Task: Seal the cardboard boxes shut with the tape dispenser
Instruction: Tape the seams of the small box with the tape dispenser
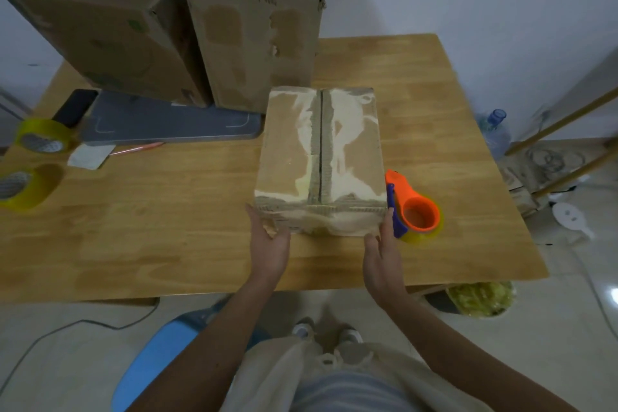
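Note:
A small cardboard box (291, 150) stands on the wooden table (167, 227), its two top flaps closed with an untaped seam down the middle and torn paper patches. My left hand (269, 244) presses the box's near left corner; my right hand (381, 254) touches its near right corner. Both hands flank the box with fingers extended. An orange and blue tape dispenser (414, 207) with yellowish tape lies on the table just right of the box, beside my right hand's fingers.
Two big worn cardboard boxes (110, 27) (257, 37) stand at the back. A grey board (167, 120), a dark phone (75, 107), a pen (137, 149) and two tape rolls (43, 137) (23, 186) lie at the left. A blue stool (157, 354) stands below.

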